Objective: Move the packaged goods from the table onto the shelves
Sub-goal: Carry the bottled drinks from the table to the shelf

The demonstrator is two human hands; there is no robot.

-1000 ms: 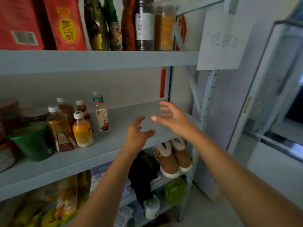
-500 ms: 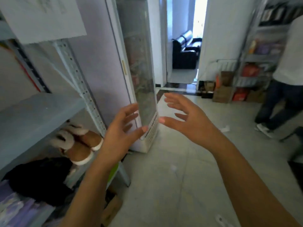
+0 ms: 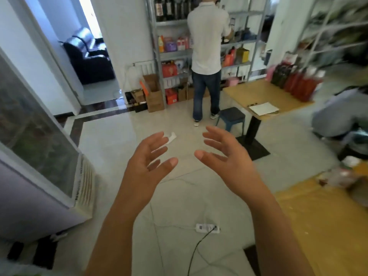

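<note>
**Operator:** Hand status?

**Manual:** Left hand (image 3: 147, 166) and right hand (image 3: 229, 158) are empty, fingers spread and relaxed, above the floor.

**Operator:** Location of goods?

**Manual:** The red packages (image 3: 298, 84) stand in a row on the wooden table (image 3: 258, 94), ahead and to the right, well apart from both hands.

**Operator:** Procedure?

**Manual:** Probable step: approach and pick up. Step clear of the power strip (image 3: 207, 228) and the blue stool (image 3: 232, 116). Grasp one package by its sides and keep it upright.

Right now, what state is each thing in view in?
left hand, open, empty
right hand, open, empty
red packages, upright on the far table
power strip, black cable plugged in
cardboard box, flaps open
</note>
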